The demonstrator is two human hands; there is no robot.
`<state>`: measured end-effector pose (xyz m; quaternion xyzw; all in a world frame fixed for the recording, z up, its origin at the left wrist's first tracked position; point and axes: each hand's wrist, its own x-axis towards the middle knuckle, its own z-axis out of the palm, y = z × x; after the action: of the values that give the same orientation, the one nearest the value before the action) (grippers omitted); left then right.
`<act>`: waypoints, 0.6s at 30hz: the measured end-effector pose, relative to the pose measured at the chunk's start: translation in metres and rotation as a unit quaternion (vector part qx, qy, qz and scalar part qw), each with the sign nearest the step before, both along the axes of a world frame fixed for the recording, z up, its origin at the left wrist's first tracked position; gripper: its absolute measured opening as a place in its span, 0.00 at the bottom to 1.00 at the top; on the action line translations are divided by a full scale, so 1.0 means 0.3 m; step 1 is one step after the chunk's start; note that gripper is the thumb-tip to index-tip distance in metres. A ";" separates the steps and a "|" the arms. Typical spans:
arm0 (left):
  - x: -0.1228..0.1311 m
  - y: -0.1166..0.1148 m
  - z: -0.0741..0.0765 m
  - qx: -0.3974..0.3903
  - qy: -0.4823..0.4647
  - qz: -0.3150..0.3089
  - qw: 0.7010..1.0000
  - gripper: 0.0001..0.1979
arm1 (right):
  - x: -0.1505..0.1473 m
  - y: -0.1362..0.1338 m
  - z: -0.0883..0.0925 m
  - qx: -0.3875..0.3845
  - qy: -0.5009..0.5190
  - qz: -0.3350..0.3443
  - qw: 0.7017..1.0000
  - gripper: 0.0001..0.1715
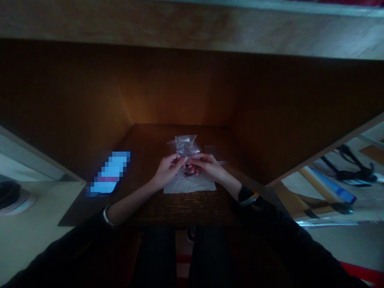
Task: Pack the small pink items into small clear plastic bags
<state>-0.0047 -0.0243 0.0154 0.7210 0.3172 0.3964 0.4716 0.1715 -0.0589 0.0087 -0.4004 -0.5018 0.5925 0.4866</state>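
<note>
A small clear plastic bag (186, 145) stands up between my hands, over a dark wooden surface. My left hand (170, 169) pinches its lower edge on the left, thumb against fingers. Opposite it, my right hand (207, 165) is closed on the right part of that edge, with the fingertips nearly meeting the left ones. Beneath both hands lies a thin whitish sheet (190, 187), perhaps paper or plastic. Small dark reddish bits show below the fingertips, too dim to name. Flat to the right rests another clear plastic bag (214, 151).
A phone with a lit, blurred screen (109, 174) lies on the left of the wooden surface (186, 210). Brown panels (180, 92) enclose the back and sides. Black straps (354, 170) and a blue object (334, 186) are at right, a white basket (21, 202) at far left.
</note>
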 end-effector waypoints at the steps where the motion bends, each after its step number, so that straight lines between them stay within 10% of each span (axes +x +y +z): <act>1: 0.000 0.000 0.000 -0.001 -0.002 -0.004 1.000 0.12 | 0.001 0.001 0.000 0.004 0.001 0.001 1.000 0.13; 18: 0.000 -0.002 0.005 -0.016 0.013 -0.003 1.000 0.11 | -0.006 -0.005 0.017 -0.041 0.065 -0.033 0.997 0.14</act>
<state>-0.0048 -0.0248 0.0170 0.7193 0.3280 0.3804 0.4800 0.1696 -0.0604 0.0139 -0.3964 -0.4311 0.6211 0.5208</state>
